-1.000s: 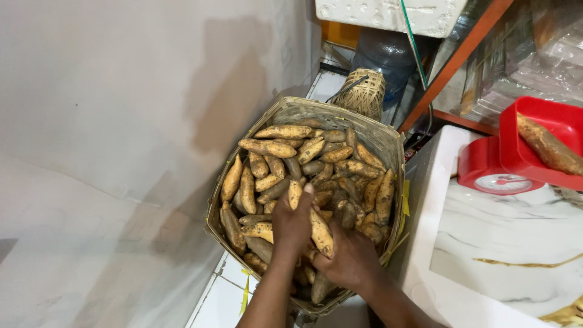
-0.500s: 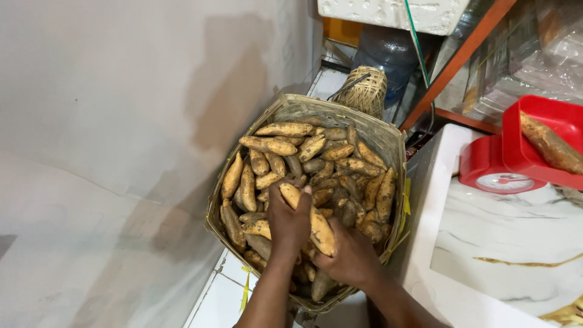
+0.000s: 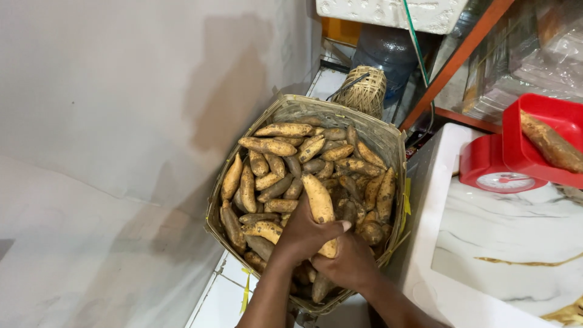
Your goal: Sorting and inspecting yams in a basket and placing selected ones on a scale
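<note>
The woven basket [image 3: 388,143] is heaped nearly full of sweet potatoes, while the red scale tray [image 3: 546,124] at two o'clock carries just one — most still lies unpicked. At six o'clock the left hand [image 3: 303,234] wraps around one long sweet potato [image 3: 319,203]; the right hand [image 3: 349,261] closes on its lower end.
</note>
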